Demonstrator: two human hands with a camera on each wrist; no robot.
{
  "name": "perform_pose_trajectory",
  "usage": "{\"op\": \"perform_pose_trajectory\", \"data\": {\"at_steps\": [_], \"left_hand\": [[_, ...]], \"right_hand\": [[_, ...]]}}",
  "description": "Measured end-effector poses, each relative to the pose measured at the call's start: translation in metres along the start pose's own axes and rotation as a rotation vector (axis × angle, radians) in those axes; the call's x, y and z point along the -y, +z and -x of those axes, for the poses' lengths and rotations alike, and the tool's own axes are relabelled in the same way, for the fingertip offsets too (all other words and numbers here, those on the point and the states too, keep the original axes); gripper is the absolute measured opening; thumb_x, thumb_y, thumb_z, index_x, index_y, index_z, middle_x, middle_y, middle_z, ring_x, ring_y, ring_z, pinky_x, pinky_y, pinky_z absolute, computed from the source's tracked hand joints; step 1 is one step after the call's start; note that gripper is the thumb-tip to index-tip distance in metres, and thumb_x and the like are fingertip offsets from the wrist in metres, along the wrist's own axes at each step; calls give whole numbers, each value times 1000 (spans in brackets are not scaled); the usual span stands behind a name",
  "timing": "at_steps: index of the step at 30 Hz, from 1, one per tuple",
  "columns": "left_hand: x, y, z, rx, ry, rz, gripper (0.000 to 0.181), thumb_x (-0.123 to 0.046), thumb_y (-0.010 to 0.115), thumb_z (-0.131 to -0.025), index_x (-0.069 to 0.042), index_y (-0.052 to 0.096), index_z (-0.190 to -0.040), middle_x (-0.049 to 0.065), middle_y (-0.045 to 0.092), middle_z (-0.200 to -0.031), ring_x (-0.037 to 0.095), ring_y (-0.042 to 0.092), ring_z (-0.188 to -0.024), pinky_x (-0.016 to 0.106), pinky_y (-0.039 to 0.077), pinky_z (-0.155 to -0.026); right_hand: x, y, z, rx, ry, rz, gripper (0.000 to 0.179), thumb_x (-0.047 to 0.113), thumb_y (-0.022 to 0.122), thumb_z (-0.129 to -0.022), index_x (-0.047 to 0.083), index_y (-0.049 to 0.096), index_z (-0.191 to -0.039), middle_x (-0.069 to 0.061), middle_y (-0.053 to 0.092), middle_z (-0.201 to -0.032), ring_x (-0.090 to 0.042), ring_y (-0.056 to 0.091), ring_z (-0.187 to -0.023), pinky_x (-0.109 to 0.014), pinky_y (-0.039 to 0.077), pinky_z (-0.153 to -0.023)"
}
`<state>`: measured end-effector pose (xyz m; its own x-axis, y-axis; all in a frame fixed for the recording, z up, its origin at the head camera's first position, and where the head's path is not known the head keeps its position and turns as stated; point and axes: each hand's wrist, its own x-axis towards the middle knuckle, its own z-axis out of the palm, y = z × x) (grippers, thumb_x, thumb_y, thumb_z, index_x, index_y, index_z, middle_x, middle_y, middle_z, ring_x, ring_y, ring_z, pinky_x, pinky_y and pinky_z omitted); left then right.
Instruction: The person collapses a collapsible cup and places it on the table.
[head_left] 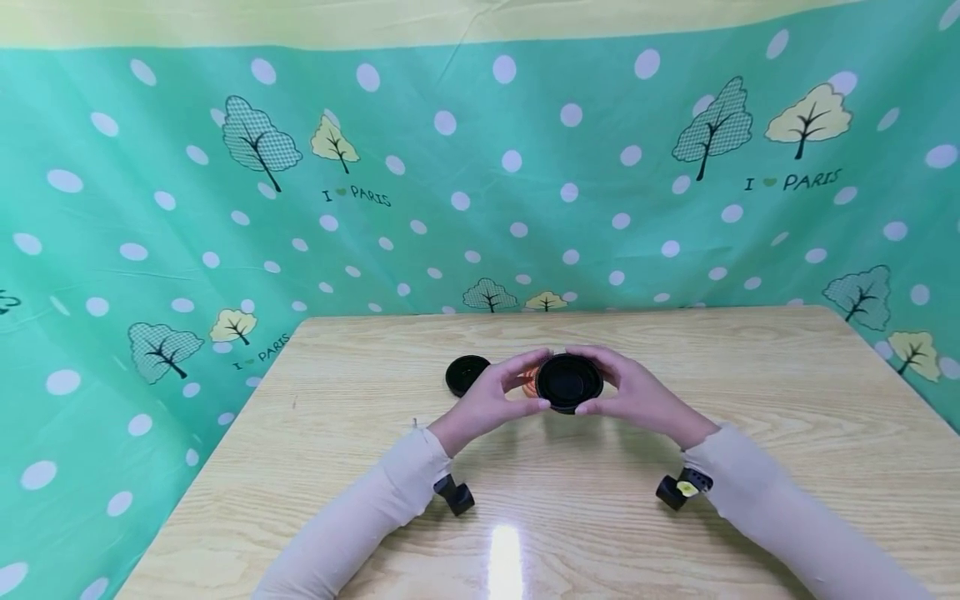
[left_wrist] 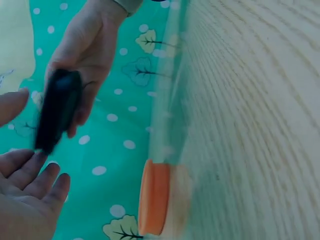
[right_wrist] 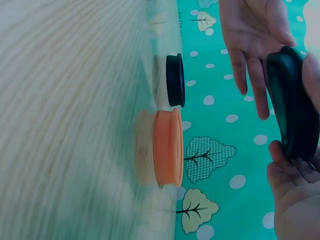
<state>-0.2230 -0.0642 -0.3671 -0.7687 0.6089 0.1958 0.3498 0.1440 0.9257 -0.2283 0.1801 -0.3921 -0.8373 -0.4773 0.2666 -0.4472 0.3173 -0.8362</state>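
Note:
A shallow, round black dish [head_left: 568, 382] is held up over the table between my two hands, its hollow side facing the head camera. My left hand [head_left: 495, 396] holds its left edge, thumb at the lower rim and fingers at the upper rim. On the opposite edge, my right hand [head_left: 630, 392] grips it in a mirrored way. Seen side-on in the right wrist view, the black dish [right_wrist: 292, 105] is tilted. Behind it, an orange round dish [right_wrist: 167, 147] sits on the table, mostly hidden in the head view. A second black round dish [right_wrist: 174, 80] stands beside the orange one.
The pale wood-grain table [head_left: 360, 375] extends to a green patterned cloth [head_left: 420, 167] hanging along its far edge. In the head view the second black dish [head_left: 467, 375] lies left of the held one. Small black cameras [head_left: 459, 498] hang at both wrists.

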Motion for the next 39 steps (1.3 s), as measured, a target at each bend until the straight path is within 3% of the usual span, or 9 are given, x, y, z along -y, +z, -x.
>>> {"op": "perform_pose_trajectory", "data": {"at_steps": [3,7,12,19,29,33,39], "left_hand": [[-1,-3,3,-7,2,21,57,-3,60,-91,1,36,-142,15,38,-146,30,36,-135,48,30,-109],[13,-12,6,-39,8,30,54,-4,56,-94,-2,36,-144,12,37,-148,27,34,-136,47,30,-110],[27,-28,15,-77,-43,45,54,-11,58,-94,-11,38,-144,4,39,-148,20,34,-136,40,30,-111],[30,-51,31,-91,-109,53,57,-21,59,-94,-9,37,-145,3,38,-148,24,34,-136,39,30,-111],[40,-84,51,-174,-101,10,53,-17,58,-95,-10,40,-143,4,37,-149,23,32,-137,44,25,-112],[44,-94,57,-199,-128,-4,52,-16,57,-95,-9,39,-144,2,38,-148,23,32,-137,43,27,-111],[48,-106,61,-239,-138,-40,53,-17,58,-95,-9,39,-143,4,38,-148,23,32,-137,43,27,-112]], "right_hand": [[-5,-5,5,-29,46,20,73,16,80,-75,4,45,-138,-16,48,-137,-33,44,-127,-46,34,-105],[-11,-15,10,-90,173,34,72,21,78,-78,5,44,-139,-18,46,-138,-34,45,-126,-48,35,-104],[-16,-27,13,-139,310,90,78,34,76,-79,4,40,-141,-22,43,-140,-39,44,-126,-52,37,-102],[-38,-43,15,-148,336,179,80,34,76,-79,0,39,-141,-26,41,-140,-43,42,-125,-54,35,-102],[-56,-47,16,-55,361,226,80,28,79,-76,-5,40,-138,-29,42,-138,-44,41,-125,-54,34,-103],[-62,-49,16,-26,346,202,81,27,80,-76,-6,39,-138,-29,42,-138,-44,40,-126,-54,35,-103],[-66,-54,17,48,367,140,84,26,79,-77,-7,35,-140,-32,33,-143,-48,28,-132,-56,28,-106]]}}
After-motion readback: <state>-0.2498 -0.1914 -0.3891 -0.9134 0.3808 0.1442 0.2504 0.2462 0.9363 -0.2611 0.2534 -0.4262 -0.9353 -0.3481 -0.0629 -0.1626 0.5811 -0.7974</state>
